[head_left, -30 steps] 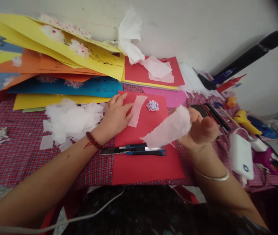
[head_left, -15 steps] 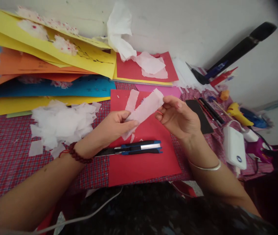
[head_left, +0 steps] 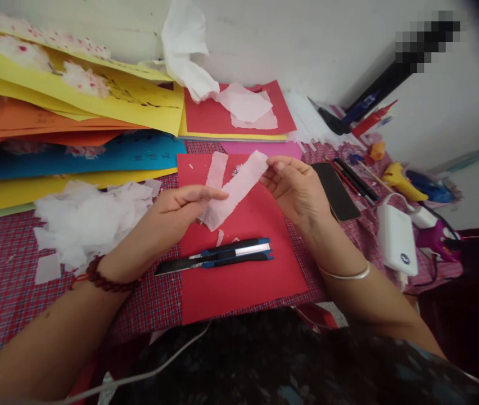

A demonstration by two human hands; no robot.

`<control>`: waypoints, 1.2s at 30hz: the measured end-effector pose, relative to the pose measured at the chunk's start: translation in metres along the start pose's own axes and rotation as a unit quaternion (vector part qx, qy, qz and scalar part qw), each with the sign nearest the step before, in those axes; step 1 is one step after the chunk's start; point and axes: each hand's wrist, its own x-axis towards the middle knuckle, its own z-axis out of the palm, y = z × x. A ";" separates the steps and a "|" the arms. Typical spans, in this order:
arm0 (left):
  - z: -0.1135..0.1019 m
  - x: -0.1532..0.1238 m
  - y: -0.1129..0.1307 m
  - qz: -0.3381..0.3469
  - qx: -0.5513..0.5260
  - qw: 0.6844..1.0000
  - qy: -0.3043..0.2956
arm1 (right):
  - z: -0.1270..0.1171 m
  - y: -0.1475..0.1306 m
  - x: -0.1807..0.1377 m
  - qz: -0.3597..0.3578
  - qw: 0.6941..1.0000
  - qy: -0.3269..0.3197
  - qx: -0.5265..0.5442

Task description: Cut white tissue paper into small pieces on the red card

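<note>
Both hands are up off the table with one thing between them. The left hand (head_left: 180, 209) pinches the lower end of a pale tissue strip (head_left: 235, 191) between thumb and forefinger. The right hand (head_left: 296, 188) grips the upper end with its fingertips, the other fingers loosely curled. Both are grasping, and neither end is free.

The strip's long axis runs on a slant from lower left, near the person, to upper right, toward the wall. It spans the gap between the hands, so neither is nearer. It hangs slightly slack and clear of the red sheet (head_left: 239, 281) directly below.

On that sheet:
- A second strip (head_left: 216, 169) lies flat just behind the held one, partly covered by it from this angle.
- A utility knife (head_left: 222, 256) lies crosswise below the hands, its dark blade pointing left past the sheet's edge and apart from both wrists.
- A small scrap (head_left: 220, 238) lies just above the knife.

Left of the left wrist is a heap of white tissue scraps (head_left: 87, 216) on the checked cloth (head_left: 7, 292). Behind it, stacked coloured card (head_left: 75, 112) crowds that side. Right of the right hand there is a black phone (head_left: 336, 191), pens (head_left: 355, 177), a white power bank (head_left: 396, 239) and a yellow glue gun (head_left: 400, 177) — that side is tight too.

The only bare surface is the near half of the red sheet, below the knife, up to the table's front edge.
</note>
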 end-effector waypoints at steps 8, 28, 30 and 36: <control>-0.001 0.000 0.001 0.019 -0.019 0.997 -0.073 | 0.003 0.002 -0.002 -0.009 0.999 -0.035 -0.018; 0.005 0.003 0.004 0.174 0.191 0.964 0.067 | 0.012 0.007 -0.021 -0.040 0.974 -0.151 -0.165; 0.006 0.003 0.003 0.168 0.190 0.966 0.041 | 0.015 0.006 -0.023 -0.040 0.970 -0.168 -0.172; 0.009 0.004 0.000 0.126 0.148 0.981 0.004 | 0.022 0.005 -0.027 -0.022 0.966 -0.195 -0.170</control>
